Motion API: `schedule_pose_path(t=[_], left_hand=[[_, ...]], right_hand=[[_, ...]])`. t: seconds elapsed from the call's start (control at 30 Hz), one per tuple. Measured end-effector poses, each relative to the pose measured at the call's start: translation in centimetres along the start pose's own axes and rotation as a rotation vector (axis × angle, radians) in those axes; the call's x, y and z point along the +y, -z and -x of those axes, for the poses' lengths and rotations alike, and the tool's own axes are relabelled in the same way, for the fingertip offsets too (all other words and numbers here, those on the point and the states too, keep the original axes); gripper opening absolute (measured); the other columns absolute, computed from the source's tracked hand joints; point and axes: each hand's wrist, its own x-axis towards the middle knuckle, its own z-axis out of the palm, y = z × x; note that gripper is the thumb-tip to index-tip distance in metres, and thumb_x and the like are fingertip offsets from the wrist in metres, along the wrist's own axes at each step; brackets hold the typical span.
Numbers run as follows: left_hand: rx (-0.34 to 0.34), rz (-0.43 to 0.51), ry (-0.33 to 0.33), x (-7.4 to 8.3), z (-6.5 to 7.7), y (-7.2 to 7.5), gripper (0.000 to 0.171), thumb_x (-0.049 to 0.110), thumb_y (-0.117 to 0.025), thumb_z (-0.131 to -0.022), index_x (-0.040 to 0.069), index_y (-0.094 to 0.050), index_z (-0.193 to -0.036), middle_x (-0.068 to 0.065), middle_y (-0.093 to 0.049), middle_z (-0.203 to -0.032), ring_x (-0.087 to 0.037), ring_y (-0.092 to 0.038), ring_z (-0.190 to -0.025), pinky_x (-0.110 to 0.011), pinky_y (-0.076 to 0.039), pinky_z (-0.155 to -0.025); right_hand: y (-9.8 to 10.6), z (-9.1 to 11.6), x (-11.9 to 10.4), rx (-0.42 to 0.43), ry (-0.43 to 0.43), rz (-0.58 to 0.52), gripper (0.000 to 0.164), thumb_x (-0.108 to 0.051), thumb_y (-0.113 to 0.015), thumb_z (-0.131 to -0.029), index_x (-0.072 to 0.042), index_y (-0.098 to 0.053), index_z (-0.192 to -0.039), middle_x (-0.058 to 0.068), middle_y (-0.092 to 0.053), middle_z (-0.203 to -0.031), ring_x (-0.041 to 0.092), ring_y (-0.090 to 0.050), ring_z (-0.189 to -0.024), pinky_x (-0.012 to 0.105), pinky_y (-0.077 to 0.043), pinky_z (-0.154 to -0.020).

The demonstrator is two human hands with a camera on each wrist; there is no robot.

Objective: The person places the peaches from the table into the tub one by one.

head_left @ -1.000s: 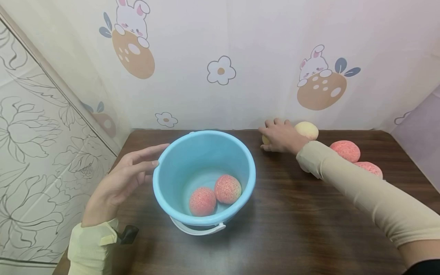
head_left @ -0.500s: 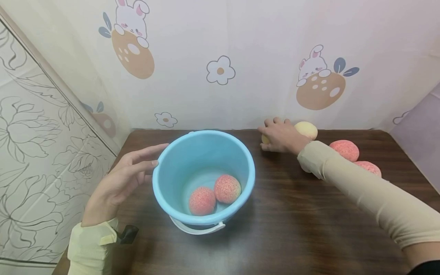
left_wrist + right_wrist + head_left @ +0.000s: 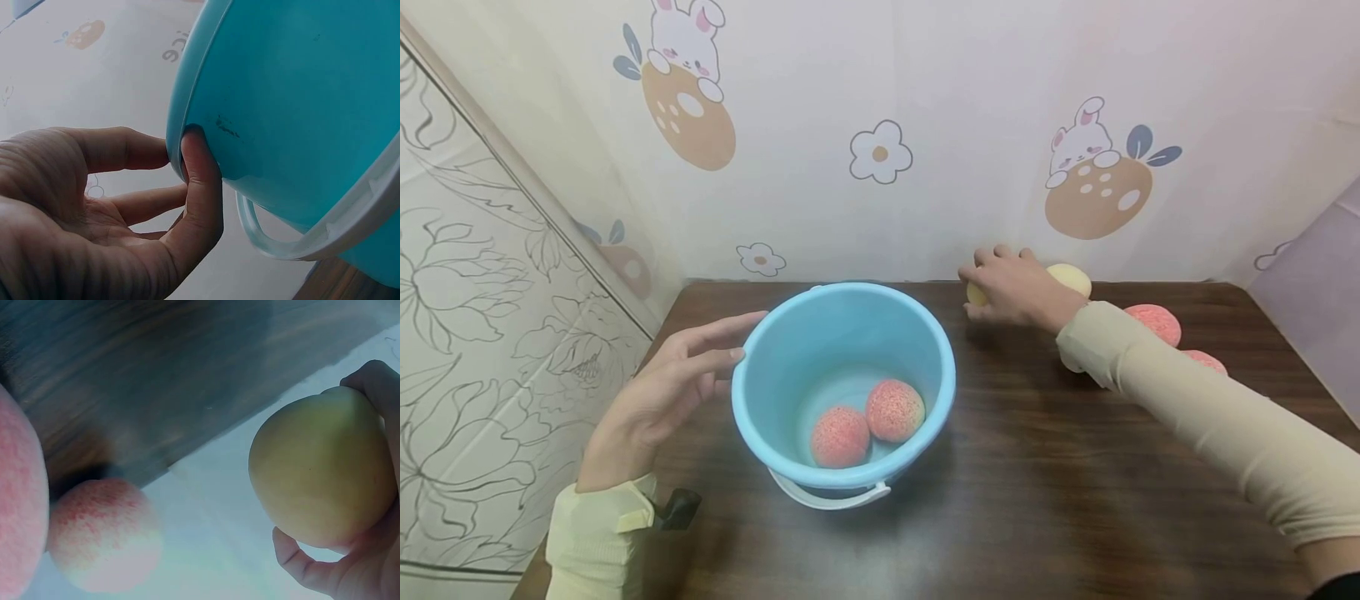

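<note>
A light blue bucket [image 3: 842, 387] stands on the brown table, two speckled red peaches [image 3: 840, 437] lying inside. At its left rim my left hand [image 3: 658, 400] grips the edge; the left wrist view has the thumb bent against the outer wall just under the rim [image 3: 178, 125] and another finger at its edge. At the back of the table my right hand [image 3: 1017, 287] holds a pale yellow peach [image 3: 325, 469], reaching over it from above with fingers spread round it. A second yellow peach [image 3: 1070, 278] sits right behind that hand.
Farther right are two red peaches [image 3: 1156, 323], partly hidden by my right sleeve [image 3: 1195, 417]. A red-speckled peach [image 3: 103, 540] also shows in the right wrist view. The bucket's white handle [image 3: 831, 502] hangs at its front. A patterned wall [image 3: 820, 200] borders the table's back.
My right hand has shifted slightly up and left with the yellow peach, and its sleeve covers more of the red peaches. The left hand and bucket stay put.
</note>
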Motion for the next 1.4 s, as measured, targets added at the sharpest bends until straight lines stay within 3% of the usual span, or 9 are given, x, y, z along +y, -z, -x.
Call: schedule_pose_path(t=[0.17,0.63,1.4], left_hand=[[-0.019,0.004,-0.009,0.1,0.0,0.0,0.051,-0.002,-0.051,-0.104,0.002,-0.046,-0.155,-0.009,-0.057,-0.152,-0.018,-0.072,-0.113,-0.041,-0.064,-0.09],[0.017,-0.007,0.02,0.1,0.1,-0.1,0.05,0.001,-0.055,-0.104,0.004,-0.049,-0.154,-0.006,-0.059,-0.15,-0.018,-0.074,-0.112,-0.043,-0.064,-0.091],[0.029,-0.021,0.015,0.2,0.1,-0.3,0.049,0.003,-0.057,-0.104,0.004,-0.051,-0.153,-0.005,-0.06,-0.15,-0.019,-0.072,-0.115,-0.041,-0.064,-0.092]], right_hand=[[0.7,0.3,-0.6,0.02,0.033,0.02,0.053,-0.045,-0.074,-0.091,-0.015,-0.065,-0.134,0.013,-0.063,-0.119,0.034,-0.057,-0.106,0.059,-0.054,-0.085],[3.1,0.9,-2.5,0.078,0.089,0.043,0.044,-0.048,-0.074,-0.091,-0.02,-0.066,-0.124,0.01,-0.063,-0.114,0.031,-0.058,-0.1,0.053,-0.054,-0.079],[6.8,1.5,-4.5,0.159,0.141,0.046,0.047,-0.048,-0.071,-0.093,-0.017,-0.065,-0.127,0.012,-0.062,-0.117,0.033,-0.058,-0.103,0.053,-0.054,-0.082]])
